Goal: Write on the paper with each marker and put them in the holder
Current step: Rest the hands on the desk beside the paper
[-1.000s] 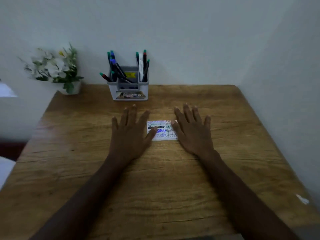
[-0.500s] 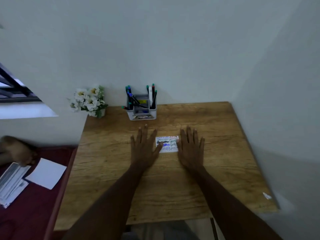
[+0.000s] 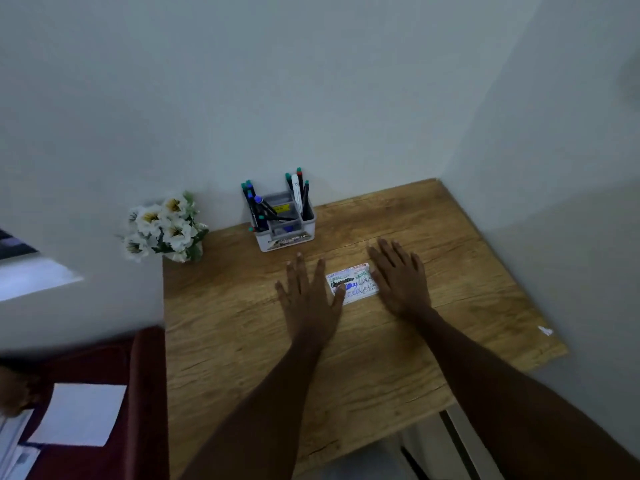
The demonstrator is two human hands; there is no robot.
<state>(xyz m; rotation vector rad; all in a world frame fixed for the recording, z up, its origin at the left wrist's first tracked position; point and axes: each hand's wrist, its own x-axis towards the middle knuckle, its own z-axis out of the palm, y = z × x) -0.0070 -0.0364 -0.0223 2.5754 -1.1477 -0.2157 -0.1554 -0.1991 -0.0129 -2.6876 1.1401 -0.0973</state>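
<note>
A small white paper [image 3: 356, 282] covered in coloured scribbles lies on the wooden table [image 3: 450, 306]. My left hand [image 3: 308, 299] rests flat on the table just left of it, thumb touching its edge. Flat on the right side lies my right hand [image 3: 400, 277], fingers spread, its inner edge at the paper. Neither hand holds anything. At the back by the wall stands a white holder [image 3: 289, 233] with several markers [image 3: 258, 204] standing in it, some with green caps, one with a blue cap.
A pot of white flowers [image 3: 164, 226] sits at the table's back left corner. Walls close in behind and to the right. Left of the table is a dark red surface [image 3: 138, 393] with white sheets [image 3: 81, 419] and another person's hand [image 3: 14, 393].
The view has pulled back and tilted, showing more wall and the red surface at left. Both hands stay flat beside the paper.
</note>
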